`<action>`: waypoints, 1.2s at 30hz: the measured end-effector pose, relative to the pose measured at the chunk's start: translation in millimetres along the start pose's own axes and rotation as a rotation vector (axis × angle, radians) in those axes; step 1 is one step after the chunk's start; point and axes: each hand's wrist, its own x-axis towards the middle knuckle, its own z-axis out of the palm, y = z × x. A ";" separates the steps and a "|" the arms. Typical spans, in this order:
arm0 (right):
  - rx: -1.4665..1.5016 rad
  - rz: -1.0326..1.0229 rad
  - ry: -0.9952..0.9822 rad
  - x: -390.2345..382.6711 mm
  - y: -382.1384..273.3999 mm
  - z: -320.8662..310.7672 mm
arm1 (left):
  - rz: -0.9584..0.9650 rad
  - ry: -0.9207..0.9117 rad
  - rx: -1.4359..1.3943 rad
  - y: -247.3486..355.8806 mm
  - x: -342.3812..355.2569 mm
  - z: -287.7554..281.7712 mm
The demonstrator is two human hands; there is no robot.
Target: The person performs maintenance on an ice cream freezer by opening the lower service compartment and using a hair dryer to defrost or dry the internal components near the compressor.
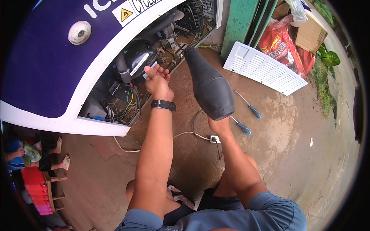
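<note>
A black hand-held blower (213, 89) with a tapering nozzle tilts up toward the freezer's open machine bay. My right hand (218, 125) is closed around it from below, its fingers mostly hidden behind the blower's body. My left hand (158, 80) is raised at the bay's edge, palm turned up and fingers loosely bent and apart, with nothing plainly in it. Just beyond those fingers sits a round black compressor (139, 54) with a white label. Loose coloured wires (129, 101) and a grey box (92, 108) lie lower in the bay.
Two blue-handled screwdrivers (244, 128) rest on the concrete floor beside a white slotted panel (266, 68). A white extension socket (215, 139) and its cord lie before me. A green post (242, 27), red bag (283, 48) and cardboard box (310, 32) stand behind. Another person's feet (66, 162) show at left.
</note>
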 end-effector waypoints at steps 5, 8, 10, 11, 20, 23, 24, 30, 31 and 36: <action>0.006 0.036 -0.027 -0.9 -2.1 -0.9 | -0.014 -0.009 0.016 3.0 0.9 -3.7; -0.011 0.046 -0.044 -2.7 -4.0 -2.8 | -0.023 -0.042 0.028 9.4 -1.9 -8.2; -0.014 0.020 -0.060 -5.6 -2.8 -2.1 | -0.085 -0.117 0.003 19.0 -6.6 -13.7; -0.028 0.000 -0.064 -6.8 -0.4 -1.0 | -0.091 -0.164 0.022 23.2 -12.2 -21.0; -0.081 0.057 -0.086 -9.5 21.1 10.6 | 1.209 0.042 0.280 168.3 -124.1 -114.7; -0.063 -0.043 -0.035 -6.0 20.7 18.6 | 1.324 0.394 0.159 227.2 -110.8 -149.8; -0.065 -0.049 -0.043 -6.3 17.9 23.1 | 1.264 0.504 0.151 230.4 -103.5 -161.0; -0.061 -0.130 0.040 -5.6 9.7 41.5 | 0.713 0.302 0.210 137.8 -40.3 -212.9; -0.049 -0.116 0.054 -5.8 9.6 44.1 | 0.760 0.258 0.247 127.6 -37.3 -216.7; -0.174 -0.152 0.040 -5.4 20.6 41.4 | 0.938 0.320 0.523 121.9 -21.6 -216.7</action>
